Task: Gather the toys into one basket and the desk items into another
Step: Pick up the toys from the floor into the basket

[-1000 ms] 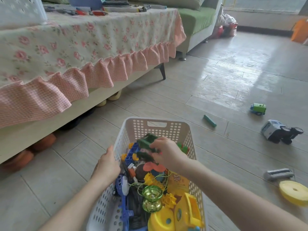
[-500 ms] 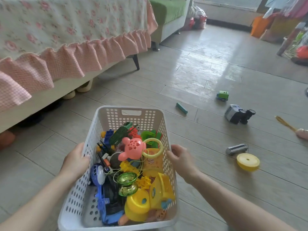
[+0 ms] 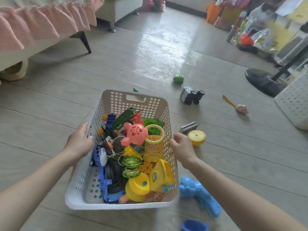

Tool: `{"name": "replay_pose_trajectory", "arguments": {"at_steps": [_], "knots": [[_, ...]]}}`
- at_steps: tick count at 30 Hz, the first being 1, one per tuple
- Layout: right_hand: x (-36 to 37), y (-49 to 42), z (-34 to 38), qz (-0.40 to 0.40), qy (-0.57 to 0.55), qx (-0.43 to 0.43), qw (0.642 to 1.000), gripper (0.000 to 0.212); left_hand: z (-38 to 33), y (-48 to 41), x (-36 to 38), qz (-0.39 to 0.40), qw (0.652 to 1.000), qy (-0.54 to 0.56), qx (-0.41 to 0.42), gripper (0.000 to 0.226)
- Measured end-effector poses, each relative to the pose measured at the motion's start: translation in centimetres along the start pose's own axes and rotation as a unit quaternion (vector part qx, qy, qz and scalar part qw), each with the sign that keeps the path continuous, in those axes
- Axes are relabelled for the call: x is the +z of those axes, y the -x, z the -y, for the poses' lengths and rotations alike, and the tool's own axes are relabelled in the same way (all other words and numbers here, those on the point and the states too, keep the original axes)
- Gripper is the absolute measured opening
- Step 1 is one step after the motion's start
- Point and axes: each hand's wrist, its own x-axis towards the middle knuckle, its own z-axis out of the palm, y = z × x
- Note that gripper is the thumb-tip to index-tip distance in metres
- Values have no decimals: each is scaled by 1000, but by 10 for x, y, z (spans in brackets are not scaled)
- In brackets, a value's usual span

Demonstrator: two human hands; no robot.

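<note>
You have no wording to read here: the orange card point(image 3: 155, 145) in the basket point(image 3: 116, 97) bears small red marks (too blurred to make out), nothing more.

White perforated basket point(image 3: 115, 100), gripped at its long sides by my left hand point(image 3: 80, 142) and right hand point(image 3: 181, 147), heaped with plastic toys, pink perforated toy point(image 3: 135, 134) on top; on the floor to its right lie yellow disc point(image 3: 196, 137), tipped grey truck point(image 3: 190, 96), green car point(image 3: 178, 79), blue toy point(image 3: 198, 195).
</note>
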Motion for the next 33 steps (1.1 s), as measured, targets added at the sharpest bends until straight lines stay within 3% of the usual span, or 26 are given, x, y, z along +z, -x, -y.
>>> {"name": "replay_pose_trajectory", "arguments": {"at_steps": [5,7,9,11,13,16,19,25,29,31,33], "knots": [[-19,11,-9,76,-67,16,995,19,-1,-3,8,16,997,-69,-10,26],[-26,22,-12,65,-98,39,992,24,-11,-2,6,13,994,-110,6,33],[-31,37,-23,30,-24,29,999,23,-23,-5,11,-16,982,-173,81,50],[-38,58,-41,47,108,7,993,19,-40,-7,21,-32,959,-224,170,59],[-44,84,-57,123,231,13,965,20,-62,-1,36,4,947,-224,229,56],[-47,123,-80,233,377,64,894,37,-82,20,60,54,929,-204,303,44],[-44,140,-99,268,421,90,862,38,-88,42,69,105,918,-166,344,43],[-88,119,-41,114,256,39,959,20,-104,76,62,217,881,-64,415,67],[-92,108,29,71,95,-73,990,13,-120,97,65,353,879,90,308,103],[-78,106,50,82,17,-112,990,13,-121,98,66,373,878,172,245,101],[-64,101,57,89,-34,-121,988,16,-118,88,62,335,896,176,235,88]]}}
